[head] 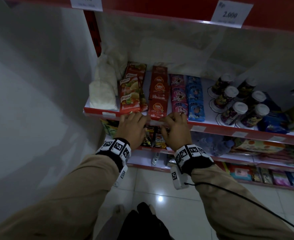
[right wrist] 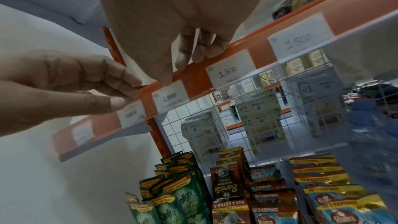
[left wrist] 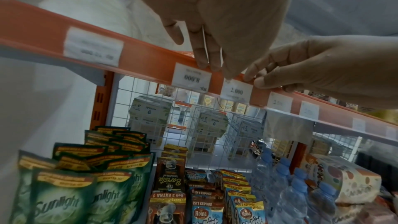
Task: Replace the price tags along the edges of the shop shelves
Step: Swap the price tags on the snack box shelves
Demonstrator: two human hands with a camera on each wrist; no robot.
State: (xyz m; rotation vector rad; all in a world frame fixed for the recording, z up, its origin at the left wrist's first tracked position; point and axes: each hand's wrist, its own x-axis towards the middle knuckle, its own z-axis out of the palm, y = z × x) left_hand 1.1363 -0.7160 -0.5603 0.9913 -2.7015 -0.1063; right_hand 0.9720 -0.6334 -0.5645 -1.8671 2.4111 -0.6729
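At the near edge of the red shelf rail (head: 217, 129), both hands meet side by side. The left hand (head: 133, 126) rests its extended fingers on the rail's upper lip above the price tag reading 8.000 (left wrist: 191, 78); whether a thin white sliver seen between those fingers is held cannot be told. The right hand (head: 174, 128) curls its fingertips (left wrist: 249, 78) over the lip and pinches the top of the price tag reading 2.000 (left wrist: 236, 91), which sits in the rail just right of the 8.000 tag. Further right along the rail stand two tags reading 1.500 (right wrist: 230, 71). Just beyond the hands, on the shelf, lie Royco sachets (head: 130, 99), ABC sachets (head: 158, 101) and pink and blue sachets (head: 187, 99); cups with white lids (head: 236, 104) stand to the right. Below the rail, the lower shelf holds Sunlight pouches (left wrist: 75, 193), Roma Malkist packs (left wrist: 243, 207) and water bottles (left wrist: 295, 192). Far above, another rail carries a large tag reading 2.000 (head: 231, 13)
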